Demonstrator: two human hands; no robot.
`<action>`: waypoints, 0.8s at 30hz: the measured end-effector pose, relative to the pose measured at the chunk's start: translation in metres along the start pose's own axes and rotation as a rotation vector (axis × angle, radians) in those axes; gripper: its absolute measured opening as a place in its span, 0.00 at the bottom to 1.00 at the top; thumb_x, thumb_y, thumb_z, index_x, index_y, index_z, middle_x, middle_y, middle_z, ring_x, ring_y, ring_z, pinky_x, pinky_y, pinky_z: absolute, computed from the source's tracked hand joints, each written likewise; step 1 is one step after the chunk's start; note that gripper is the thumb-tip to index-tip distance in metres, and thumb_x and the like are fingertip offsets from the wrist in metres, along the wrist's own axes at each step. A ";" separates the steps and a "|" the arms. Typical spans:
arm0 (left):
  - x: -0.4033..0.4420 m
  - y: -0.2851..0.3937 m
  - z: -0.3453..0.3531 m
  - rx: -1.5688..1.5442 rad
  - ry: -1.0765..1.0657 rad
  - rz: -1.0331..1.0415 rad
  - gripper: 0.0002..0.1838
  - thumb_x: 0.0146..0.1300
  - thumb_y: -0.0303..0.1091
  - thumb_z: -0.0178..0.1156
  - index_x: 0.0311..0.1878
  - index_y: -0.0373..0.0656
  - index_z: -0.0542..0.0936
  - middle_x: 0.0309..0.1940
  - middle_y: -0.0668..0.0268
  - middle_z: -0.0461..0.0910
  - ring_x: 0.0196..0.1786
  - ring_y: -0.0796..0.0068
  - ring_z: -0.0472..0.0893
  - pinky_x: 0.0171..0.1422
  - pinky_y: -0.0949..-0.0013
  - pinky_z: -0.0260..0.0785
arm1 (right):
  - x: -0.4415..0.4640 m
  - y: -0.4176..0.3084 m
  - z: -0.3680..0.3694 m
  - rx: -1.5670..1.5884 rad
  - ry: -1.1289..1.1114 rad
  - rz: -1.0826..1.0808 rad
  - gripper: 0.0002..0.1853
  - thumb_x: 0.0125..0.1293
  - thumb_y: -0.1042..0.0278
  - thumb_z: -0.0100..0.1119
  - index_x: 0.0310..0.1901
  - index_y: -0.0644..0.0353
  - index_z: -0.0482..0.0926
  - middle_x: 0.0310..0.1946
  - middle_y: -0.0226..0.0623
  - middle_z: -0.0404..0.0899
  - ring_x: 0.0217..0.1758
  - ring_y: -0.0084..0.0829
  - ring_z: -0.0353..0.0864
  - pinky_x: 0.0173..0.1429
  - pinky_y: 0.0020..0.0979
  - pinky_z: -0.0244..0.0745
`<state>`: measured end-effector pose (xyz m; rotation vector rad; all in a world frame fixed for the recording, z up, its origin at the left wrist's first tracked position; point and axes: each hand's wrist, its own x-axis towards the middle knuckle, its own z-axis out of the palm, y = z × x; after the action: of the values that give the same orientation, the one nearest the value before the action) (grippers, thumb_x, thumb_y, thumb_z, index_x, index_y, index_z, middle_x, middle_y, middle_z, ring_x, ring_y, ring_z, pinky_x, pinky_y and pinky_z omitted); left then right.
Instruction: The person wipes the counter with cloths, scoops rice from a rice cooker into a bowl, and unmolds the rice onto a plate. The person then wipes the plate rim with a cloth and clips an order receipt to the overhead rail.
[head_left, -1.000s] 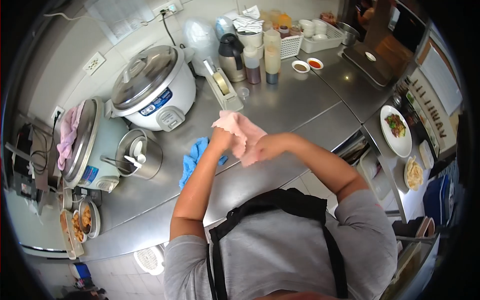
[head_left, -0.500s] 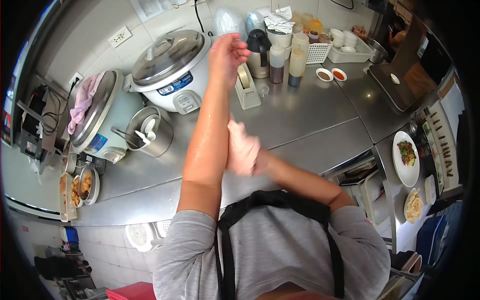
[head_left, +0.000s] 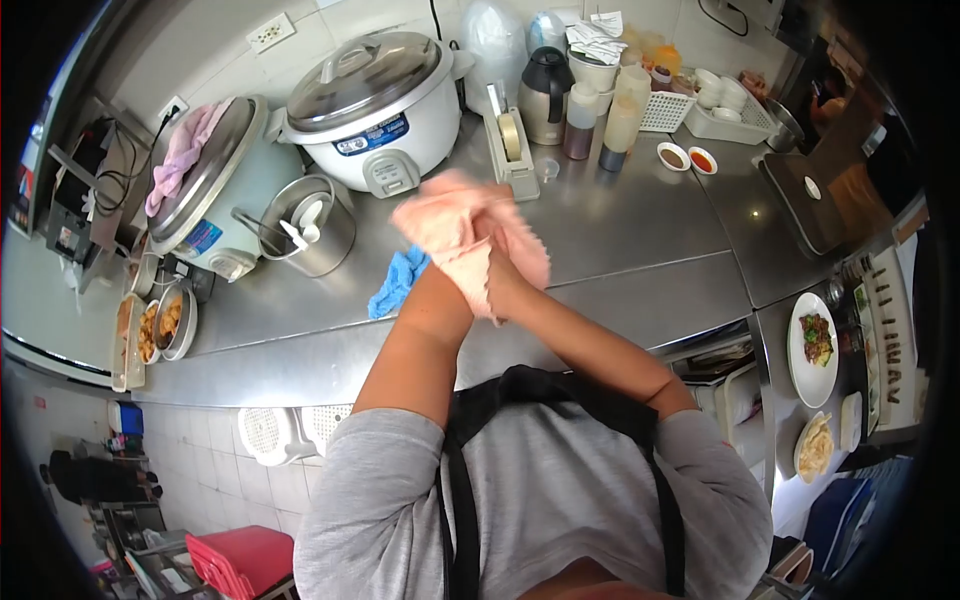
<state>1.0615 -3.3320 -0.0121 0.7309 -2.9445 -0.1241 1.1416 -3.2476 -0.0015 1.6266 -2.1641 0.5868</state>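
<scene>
A pale pink cloth point(head_left: 470, 225) with a jagged edge is bunched around both of my hands above the steel counter, partly blurred by motion. My right hand point(head_left: 505, 278) grips the cloth, its fingers covered by the folds. Under and behind the cloth my left hand is hidden, and only the left forearm point(head_left: 430, 318) shows up to the wrist. My forearms meet at the cloth. On the counter just beside my left forearm lies a crumpled blue cloth point(head_left: 398, 283).
Behind my hands stand a white rice cooker point(head_left: 380, 125), a tape dispenser point(head_left: 512, 150), a thermos jug point(head_left: 545, 95) and squeeze bottles point(head_left: 625, 115). At left are a second cooker point(head_left: 222, 190) and a steel pot point(head_left: 320, 240) with utensils. Plated food point(head_left: 815, 345) sits at right.
My left arm has come down from its raised position. The pink cloth has moved from the left forearm up to the hand and spread out. The blue cloth has come into view.
</scene>
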 end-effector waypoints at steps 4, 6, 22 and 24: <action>-0.014 -0.002 0.010 0.150 -0.324 0.155 0.15 0.50 0.33 0.52 0.43 0.46 0.76 0.40 0.60 0.78 0.44 0.63 0.78 0.44 0.63 0.70 | -0.011 -0.025 -0.038 1.107 0.073 -0.033 0.15 0.58 0.61 0.48 0.45 0.58 0.72 0.44 0.40 0.73 0.48 0.35 0.70 0.56 0.31 0.61; -0.020 -0.004 0.007 0.120 -0.376 0.124 0.15 0.51 0.33 0.51 0.44 0.45 0.76 0.41 0.60 0.77 0.46 0.62 0.77 0.46 0.63 0.69 | -0.030 -0.036 -0.016 1.339 0.169 -0.120 0.13 0.53 0.66 0.53 0.40 0.60 0.74 0.40 0.38 0.73 0.46 0.34 0.70 0.55 0.31 0.61; -0.114 -0.159 0.065 -0.110 -0.036 0.070 0.28 0.60 0.46 0.44 0.63 0.51 0.56 0.64 0.61 0.52 0.67 0.53 0.47 0.66 0.52 0.42 | -0.062 0.121 -0.008 0.248 -0.250 0.524 0.40 0.50 0.39 0.52 0.57 0.63 0.58 0.52 0.43 0.65 0.56 0.38 0.66 0.59 0.36 0.60; -0.114 -0.163 0.070 -0.056 -0.008 -0.082 0.29 0.61 0.48 0.41 0.64 0.51 0.55 0.65 0.61 0.52 0.67 0.54 0.47 0.66 0.51 0.42 | -0.066 0.112 0.038 -0.155 -0.280 0.444 0.39 0.49 0.41 0.54 0.55 0.63 0.59 0.50 0.44 0.67 0.55 0.39 0.65 0.58 0.40 0.57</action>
<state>1.2282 -3.4182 -0.1077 0.8450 -2.9057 -0.2158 1.0499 -3.1864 -0.0801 1.2097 -2.7292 0.3071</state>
